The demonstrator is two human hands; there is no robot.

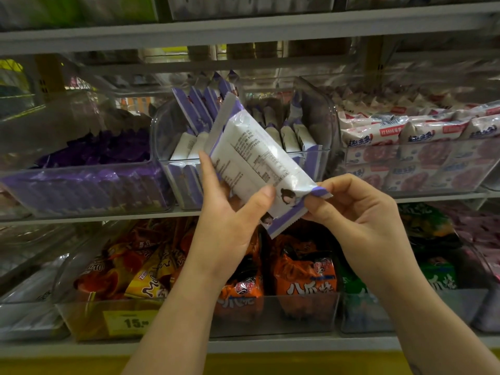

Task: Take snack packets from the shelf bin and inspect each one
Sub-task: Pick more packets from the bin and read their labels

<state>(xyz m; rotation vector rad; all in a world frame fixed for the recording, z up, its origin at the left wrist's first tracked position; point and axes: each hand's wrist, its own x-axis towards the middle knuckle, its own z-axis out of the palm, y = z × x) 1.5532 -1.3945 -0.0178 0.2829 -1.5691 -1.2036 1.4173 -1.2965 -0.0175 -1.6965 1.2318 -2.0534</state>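
one snack packet (257, 161) held up in front of the clear shelf bin (311, 155), printed back side to the camera

left hand (230, 212) grips its lower part, thumb on the front; right hand (354, 209) pinches the purple sealed end. it looks light, thin and crinkly, maybe slippery; the flat seals seem the safest places to hold.

A: Hands in view?
B: Two: left hand (227, 212), right hand (359, 212).
A: Packets out of the bins?
B: One purple-and-white snack packet (259, 161).
A: Clear bins in the middle row?
B: Three: left bin (24, 147) of purple packets (102, 150), middle bin (322, 115) of purple-and-white packets (286, 136), right bin (481, 174) of white-and-red packets (378, 133); contents overlap, uncounted.
A: Shelf boards? Price tags?
B: Three grey shelf boards (243, 31); one yellow price tag (130, 322).
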